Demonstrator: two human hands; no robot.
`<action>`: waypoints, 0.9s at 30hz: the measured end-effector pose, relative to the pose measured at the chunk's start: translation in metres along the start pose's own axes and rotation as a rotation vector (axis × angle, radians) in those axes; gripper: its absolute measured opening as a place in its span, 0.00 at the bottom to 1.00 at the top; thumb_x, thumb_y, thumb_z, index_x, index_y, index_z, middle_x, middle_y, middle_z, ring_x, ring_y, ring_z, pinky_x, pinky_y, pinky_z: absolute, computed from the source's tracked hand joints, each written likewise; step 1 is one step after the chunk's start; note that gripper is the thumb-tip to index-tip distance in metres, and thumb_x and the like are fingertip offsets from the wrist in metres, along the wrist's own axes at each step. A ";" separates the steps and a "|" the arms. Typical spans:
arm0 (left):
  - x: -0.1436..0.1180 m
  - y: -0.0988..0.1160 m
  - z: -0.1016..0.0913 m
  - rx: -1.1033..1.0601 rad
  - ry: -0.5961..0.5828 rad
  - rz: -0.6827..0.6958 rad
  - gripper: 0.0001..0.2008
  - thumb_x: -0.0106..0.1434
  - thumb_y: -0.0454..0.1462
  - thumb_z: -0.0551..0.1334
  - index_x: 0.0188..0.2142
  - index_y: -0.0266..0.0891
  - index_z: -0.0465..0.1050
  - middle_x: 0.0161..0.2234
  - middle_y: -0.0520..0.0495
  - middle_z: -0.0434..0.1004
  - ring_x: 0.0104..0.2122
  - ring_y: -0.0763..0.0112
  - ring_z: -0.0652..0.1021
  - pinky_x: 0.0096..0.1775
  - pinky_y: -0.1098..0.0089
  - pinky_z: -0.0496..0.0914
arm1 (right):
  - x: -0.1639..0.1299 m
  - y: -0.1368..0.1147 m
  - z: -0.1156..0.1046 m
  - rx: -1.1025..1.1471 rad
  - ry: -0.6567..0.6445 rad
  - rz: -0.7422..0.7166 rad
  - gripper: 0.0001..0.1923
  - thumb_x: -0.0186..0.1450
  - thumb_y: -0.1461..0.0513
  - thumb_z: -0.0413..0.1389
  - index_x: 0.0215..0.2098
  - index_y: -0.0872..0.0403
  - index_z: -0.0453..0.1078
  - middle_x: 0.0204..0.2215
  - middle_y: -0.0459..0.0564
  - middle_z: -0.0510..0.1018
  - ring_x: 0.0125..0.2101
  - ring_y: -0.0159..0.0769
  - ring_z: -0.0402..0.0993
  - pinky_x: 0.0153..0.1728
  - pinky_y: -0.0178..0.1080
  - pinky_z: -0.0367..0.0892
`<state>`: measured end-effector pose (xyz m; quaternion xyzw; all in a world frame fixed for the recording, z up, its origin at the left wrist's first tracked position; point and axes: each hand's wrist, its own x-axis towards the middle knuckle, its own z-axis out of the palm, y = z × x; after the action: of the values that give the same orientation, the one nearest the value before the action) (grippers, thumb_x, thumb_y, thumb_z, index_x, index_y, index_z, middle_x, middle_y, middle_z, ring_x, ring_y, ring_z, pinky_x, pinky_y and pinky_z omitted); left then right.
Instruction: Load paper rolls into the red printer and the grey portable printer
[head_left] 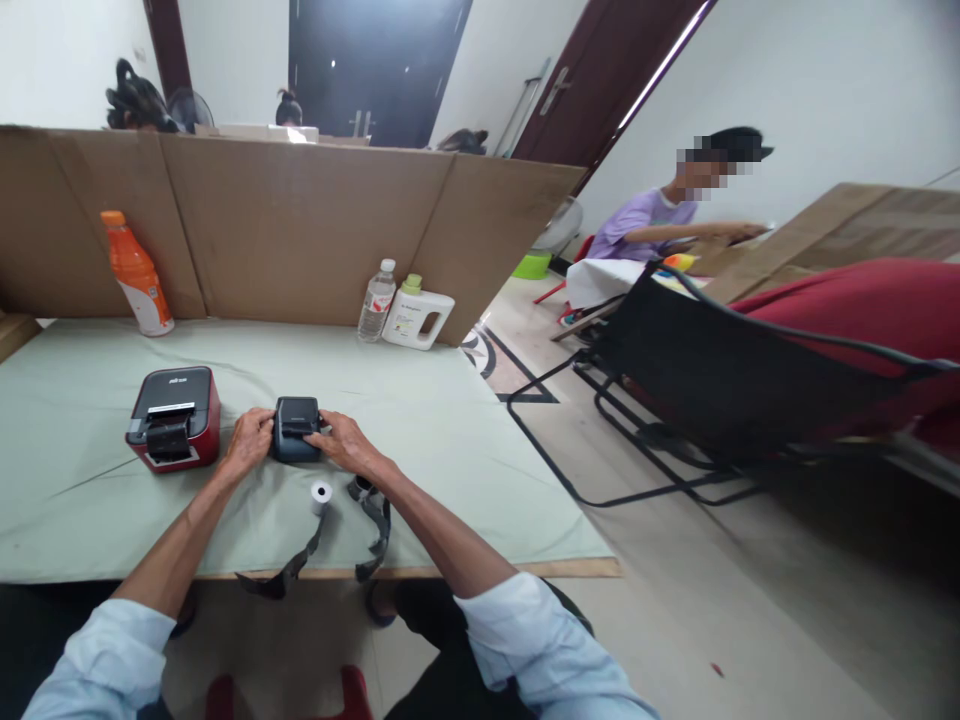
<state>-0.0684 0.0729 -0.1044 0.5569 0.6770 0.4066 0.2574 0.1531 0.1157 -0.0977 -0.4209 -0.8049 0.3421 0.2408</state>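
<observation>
Pale-blue sleeves lead to the worktop (465, 420), where the left hand (247, 442) and right hand (341, 440) grip a small dark printer (295, 430), fingers closed round its sides. Its strap (375, 530) overhangs the edge and could snag; the loose paper roll (321, 494) may roll off.

A red printer (174, 415), orange bottle (137, 272), water bottle (376, 301) and white jug (418, 317) stand on the worktop (465, 470).
</observation>
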 end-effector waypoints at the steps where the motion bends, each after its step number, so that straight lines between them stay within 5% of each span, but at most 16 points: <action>1: 0.004 0.001 0.000 -0.026 0.006 -0.045 0.10 0.59 0.33 0.60 0.35 0.39 0.81 0.38 0.45 0.85 0.45 0.60 0.82 0.52 0.63 0.76 | 0.000 -0.002 0.000 -0.010 0.002 0.003 0.11 0.64 0.56 0.61 0.42 0.54 0.75 0.40 0.51 0.81 0.38 0.39 0.74 0.40 0.38 0.65; 8: 0.019 0.007 -0.002 -0.143 -0.038 -0.212 0.01 0.59 0.33 0.63 0.32 0.36 0.75 0.21 0.53 0.73 0.21 0.71 0.76 0.24 0.75 0.71 | 0.000 -0.008 -0.001 -0.067 -0.005 0.033 0.11 0.65 0.56 0.60 0.42 0.54 0.73 0.41 0.53 0.80 0.40 0.41 0.74 0.41 0.38 0.65; 27: 0.024 0.021 -0.013 -0.255 -0.114 -0.324 0.08 0.55 0.36 0.69 0.32 0.37 0.71 0.18 0.55 0.72 0.18 0.75 0.74 0.20 0.79 0.67 | 0.001 -0.016 -0.003 -0.077 -0.022 0.074 0.21 0.64 0.48 0.63 0.47 0.54 0.73 0.41 0.53 0.78 0.39 0.42 0.73 0.39 0.39 0.66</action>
<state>-0.0730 0.0937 -0.0776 0.4257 0.6852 0.4101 0.4256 0.1466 0.1109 -0.0838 -0.4554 -0.8040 0.3241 0.2030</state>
